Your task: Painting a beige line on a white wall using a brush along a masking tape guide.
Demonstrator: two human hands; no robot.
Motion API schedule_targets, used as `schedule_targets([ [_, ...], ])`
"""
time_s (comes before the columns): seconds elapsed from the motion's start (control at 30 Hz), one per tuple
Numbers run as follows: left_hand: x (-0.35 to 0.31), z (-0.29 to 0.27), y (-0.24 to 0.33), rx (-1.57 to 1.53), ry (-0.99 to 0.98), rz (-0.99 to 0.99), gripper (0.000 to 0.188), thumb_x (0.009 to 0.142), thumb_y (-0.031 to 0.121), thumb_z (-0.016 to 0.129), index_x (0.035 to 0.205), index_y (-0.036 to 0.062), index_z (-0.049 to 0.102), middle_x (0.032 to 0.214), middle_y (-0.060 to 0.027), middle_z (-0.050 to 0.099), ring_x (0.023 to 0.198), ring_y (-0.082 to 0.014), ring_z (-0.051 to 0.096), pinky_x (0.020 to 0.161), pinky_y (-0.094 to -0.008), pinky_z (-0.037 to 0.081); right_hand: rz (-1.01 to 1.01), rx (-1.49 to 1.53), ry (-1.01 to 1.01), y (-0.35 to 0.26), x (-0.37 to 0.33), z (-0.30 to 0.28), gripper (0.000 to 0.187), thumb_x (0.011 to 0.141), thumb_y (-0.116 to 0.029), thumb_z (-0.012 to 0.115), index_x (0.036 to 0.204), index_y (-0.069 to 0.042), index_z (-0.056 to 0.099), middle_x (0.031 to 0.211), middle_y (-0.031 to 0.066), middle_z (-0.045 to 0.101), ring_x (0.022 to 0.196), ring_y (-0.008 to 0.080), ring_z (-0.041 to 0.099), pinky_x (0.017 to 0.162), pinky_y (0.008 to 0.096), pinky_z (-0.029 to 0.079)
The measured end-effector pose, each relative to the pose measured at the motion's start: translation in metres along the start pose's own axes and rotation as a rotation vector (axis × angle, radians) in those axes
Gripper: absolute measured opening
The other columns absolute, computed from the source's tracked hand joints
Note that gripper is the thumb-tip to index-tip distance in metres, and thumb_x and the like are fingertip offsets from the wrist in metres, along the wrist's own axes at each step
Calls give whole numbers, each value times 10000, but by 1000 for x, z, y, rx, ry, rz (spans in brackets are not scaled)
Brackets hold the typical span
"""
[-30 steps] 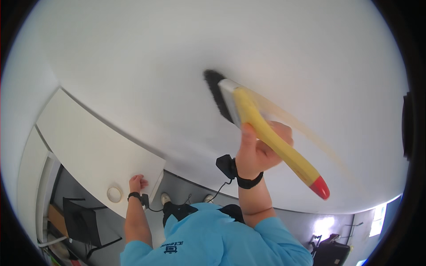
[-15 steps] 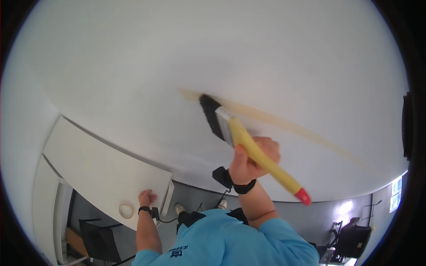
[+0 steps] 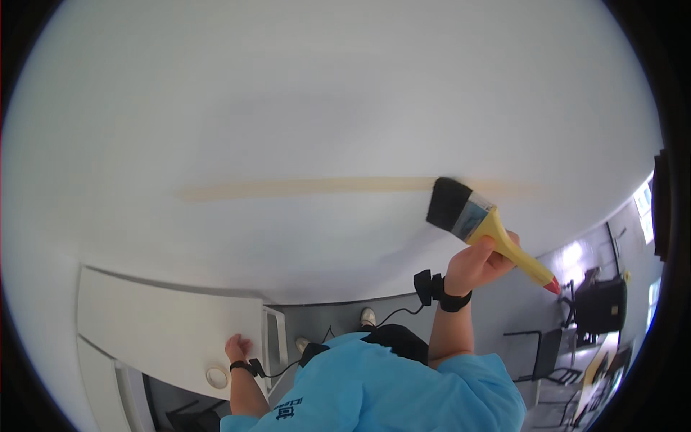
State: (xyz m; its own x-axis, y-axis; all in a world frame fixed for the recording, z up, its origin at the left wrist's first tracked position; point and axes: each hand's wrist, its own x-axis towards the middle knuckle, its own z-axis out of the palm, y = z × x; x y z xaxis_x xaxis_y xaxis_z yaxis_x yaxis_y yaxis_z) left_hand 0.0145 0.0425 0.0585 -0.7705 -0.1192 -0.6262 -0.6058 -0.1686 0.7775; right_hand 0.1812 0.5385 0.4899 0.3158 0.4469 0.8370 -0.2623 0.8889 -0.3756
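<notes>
My right hand (image 3: 481, 265) grips a wide paintbrush (image 3: 507, 248) by its yellow, red-tipped handle. Its dark bristles (image 3: 448, 204) point left and lie at the lower edge of a pale tan strip of tape (image 3: 317, 186) running across the white wall (image 3: 324, 108). Part of the tape's right stretch is behind the brush. Low on the left, my left hand (image 3: 238, 348) rests over the white tabletop (image 3: 158, 317), empty, its fingers loosely apart. Beside it lies a roll of tape (image 3: 217, 376).
Dark straps with small devices sit on both wrists, a cable (image 3: 403, 312) trailing from the right one. Black chairs (image 3: 548, 356) and a dark seat (image 3: 601, 304) stand at the right. A desk (image 3: 597, 371) is farther right; another dark chair (image 3: 198, 417) is below the tabletop.
The paintbrush in my right hand has moved right along the tape strip. The view has turned, so the tape now looks nearly level. My left hand stays by the tape roll.
</notes>
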Motion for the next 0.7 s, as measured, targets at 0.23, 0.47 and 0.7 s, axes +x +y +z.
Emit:
schedule_targets([
  [0.23,28,-14,-18,-57,39,-22,199,820,223,611,938,63,608,661,-107,633,482,-203,595,392,-256,443,15,-105,208,24,3,-46,365,893,-286,674,995,18,502,892,24,509,818,104,478,747,247,397],
  [0.47,53,-18,-33,-34,57,-47,202,833,216,593,947,51,614,643,-99,618,480,-192,587,395,-254,462,9,-124,226,52,-16,-74,279,900,-69,637,1087,40,462,997,92,550,910,144,529,848,281,442],
  [0.7,71,-19,-41,-38,43,-49,210,832,196,585,973,41,606,635,-110,607,480,-197,581,385,-253,450,-33,-411,162,57,-17,-85,255,897,-60,639,1039,39,452,1021,137,590,909,166,586,781,287,492],
])
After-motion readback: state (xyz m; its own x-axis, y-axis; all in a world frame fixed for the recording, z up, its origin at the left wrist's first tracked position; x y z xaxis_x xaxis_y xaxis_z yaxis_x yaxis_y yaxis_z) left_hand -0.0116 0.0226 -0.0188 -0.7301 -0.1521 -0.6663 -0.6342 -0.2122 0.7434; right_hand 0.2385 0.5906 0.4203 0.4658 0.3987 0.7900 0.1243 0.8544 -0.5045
